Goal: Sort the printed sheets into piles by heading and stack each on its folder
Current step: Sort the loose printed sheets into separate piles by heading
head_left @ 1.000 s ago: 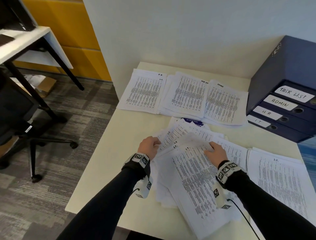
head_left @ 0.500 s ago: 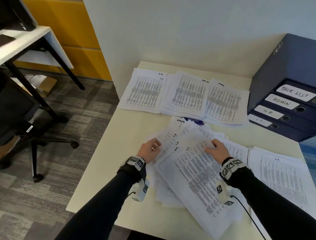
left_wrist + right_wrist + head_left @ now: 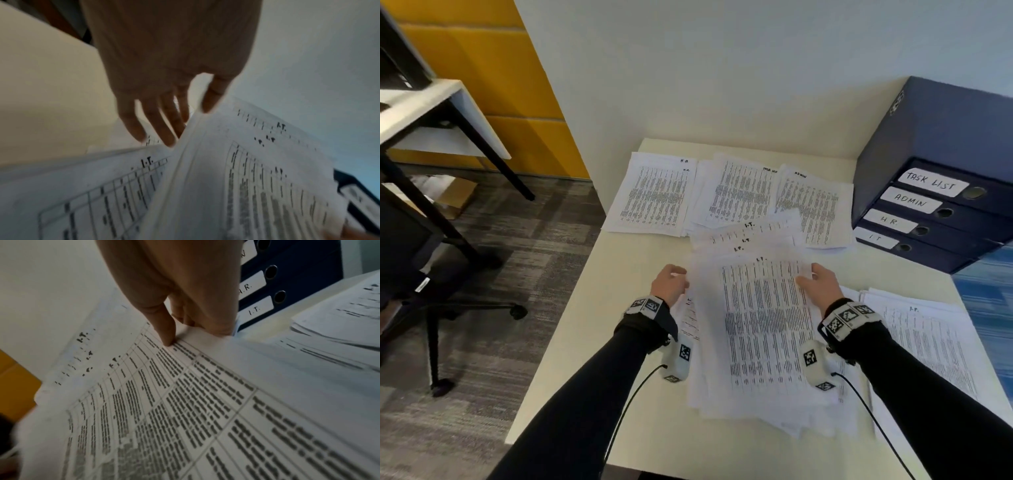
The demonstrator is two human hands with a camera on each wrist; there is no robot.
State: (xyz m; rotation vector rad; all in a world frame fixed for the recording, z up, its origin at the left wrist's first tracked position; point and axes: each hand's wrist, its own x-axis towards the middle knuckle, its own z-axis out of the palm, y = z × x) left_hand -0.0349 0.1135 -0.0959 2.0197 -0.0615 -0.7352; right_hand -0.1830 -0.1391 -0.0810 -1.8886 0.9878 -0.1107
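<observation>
I have both hands on a loose bundle of printed sheets in the middle of the cream table, and the top sheets all carry the heading I.T. My left hand is at the bundle's left edge near its top: the left wrist view shows the fingers reaching down under the lifted edge with the thumb on the upper side, so I am grasping the bundle there. My right hand pinches the top right corner, the thumb pressed on the printed face and the other fingers curled at the edge, as the right wrist view shows. The sheets are fanned unevenly, their headings stepped one behind another toward the far side. Along the back of the table lie three sorted piles side by side: an H.R. pile on the left, a task list pile in the middle, and an admin pile on the right, whose near left corner is covered by my fanned bundle. Another pile lies flat by my right forearm; its heading is too small to read. At the far right corner, four dark blue folders are stacked flat, labelled TASK LIST, ADMIN, H R and I T from top to bottom. No sheets lie on them.
</observation>
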